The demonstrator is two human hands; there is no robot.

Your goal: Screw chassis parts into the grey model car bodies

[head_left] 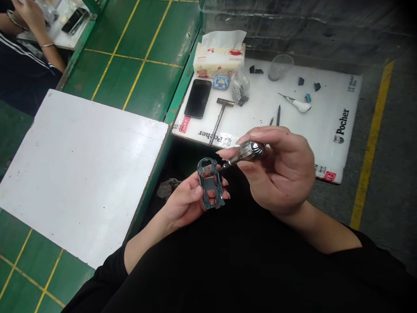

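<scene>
Between the thumb and fingers of my left hand (185,198) is a dark grey model car body (210,184), with openings through which my fingers show. My right hand (282,169) is closed around a shiny metal-handled tool (249,151) with a thin tip, perhaps a small screwdriver or craft knife. That tip points left and down at the upper right edge of the car body. Whether it touches the part, I cannot tell. Both hands are held in front of my black top, just off the near edge of the white work board.
On the white board (260,126) lie a phone (198,98), a T-shaped metal tool (220,117), a tissue box (220,61), a plastic bag (240,89), a blue part (221,81), a clear cup (280,67) and a white-handled pick (298,103). A white panel (84,174) is at left. Another person's arm (35,30) shows top left.
</scene>
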